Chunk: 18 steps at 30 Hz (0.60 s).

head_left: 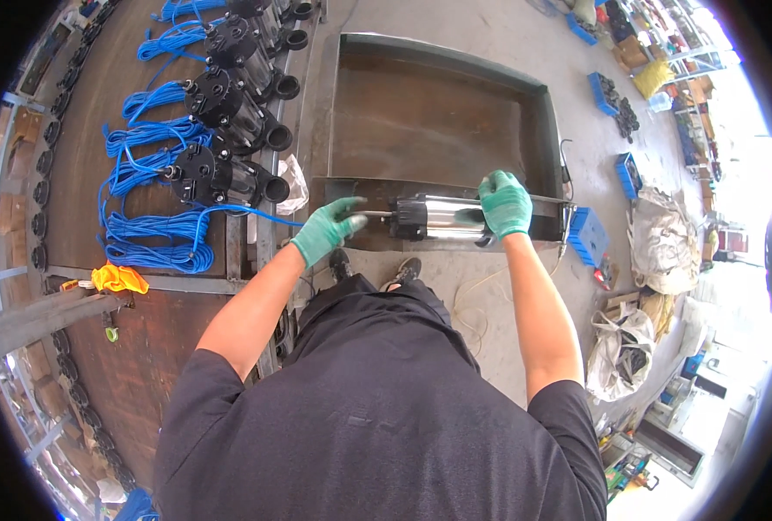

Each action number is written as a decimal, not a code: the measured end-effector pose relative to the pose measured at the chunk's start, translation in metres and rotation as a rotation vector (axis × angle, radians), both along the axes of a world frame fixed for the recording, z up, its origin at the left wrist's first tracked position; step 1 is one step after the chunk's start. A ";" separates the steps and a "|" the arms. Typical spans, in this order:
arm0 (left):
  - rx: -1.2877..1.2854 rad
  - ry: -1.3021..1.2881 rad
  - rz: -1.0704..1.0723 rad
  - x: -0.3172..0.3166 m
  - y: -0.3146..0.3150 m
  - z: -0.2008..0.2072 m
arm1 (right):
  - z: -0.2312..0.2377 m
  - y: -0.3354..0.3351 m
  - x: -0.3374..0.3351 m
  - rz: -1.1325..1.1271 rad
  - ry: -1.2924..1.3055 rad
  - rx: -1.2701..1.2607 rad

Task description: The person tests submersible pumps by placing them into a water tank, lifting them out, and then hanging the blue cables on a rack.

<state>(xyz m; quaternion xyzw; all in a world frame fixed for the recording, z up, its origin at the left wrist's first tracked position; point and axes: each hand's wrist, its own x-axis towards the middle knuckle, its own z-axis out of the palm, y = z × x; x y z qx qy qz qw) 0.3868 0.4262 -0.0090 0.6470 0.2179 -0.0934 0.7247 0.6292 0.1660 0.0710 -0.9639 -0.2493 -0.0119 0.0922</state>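
Observation:
A submersible pump with a shiny metal body and black end parts lies on its side, level with the near edge of the metal tank. My right hand, in a green glove, grips its right end. Toward the pump's black left end, my gloved left hand has thumb and fingers apart around a thin grey cable or rod; the fingertips are slightly blurred. A blue cable runs from the left to that hand, whose palm hides where it meets the grey piece.
On the bench at left stand several similar pumps with coiled blue cables. An orange cloth lies on the bench edge. Blue bins and white sacks sit on the floor at right. A thin hose crosses the floor near my feet.

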 end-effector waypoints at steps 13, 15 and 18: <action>0.590 0.060 -0.407 0.015 0.023 -0.002 | 0.000 0.003 -0.003 -0.021 0.013 0.001; 0.987 0.104 -0.378 0.012 0.011 -0.011 | 0.001 0.002 -0.003 -0.037 0.012 -0.008; 0.408 0.108 -0.153 0.010 0.012 -0.013 | 0.006 0.003 -0.005 -0.044 0.051 -0.029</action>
